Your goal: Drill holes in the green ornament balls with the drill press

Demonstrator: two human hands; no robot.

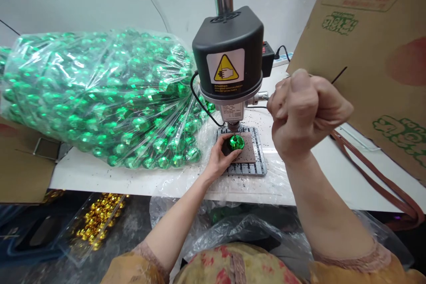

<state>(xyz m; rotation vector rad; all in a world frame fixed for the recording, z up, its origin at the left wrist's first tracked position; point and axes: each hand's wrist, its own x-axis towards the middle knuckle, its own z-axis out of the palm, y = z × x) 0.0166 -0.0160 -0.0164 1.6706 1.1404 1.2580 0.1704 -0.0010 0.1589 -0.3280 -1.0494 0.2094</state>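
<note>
Beneath the chuck [234, 127] of a small black bench drill press [228, 53] sits a shiny green faceted ball [237, 142]. My left hand [221, 153] pinches it from the left side between thumb and fingers. The ball rests over a brown board [248, 153] on the slotted metal base [261, 169]. My right hand [304, 113] is raised to the right of the machine, its fingers wrapped round the feed lever. A thin dark rod end [339, 74] sticks out behind that hand. The exact contact of bit and ball is too small to make out.
A large clear bag of green faceted balls [100, 102] lies left of the machine. Cardboard boxes [376, 53] stand at right and left. Dark shavings dot the white table [83, 173]. Gold balls [100, 219] fill a container below. A brown strap [376, 177] hangs at right.
</note>
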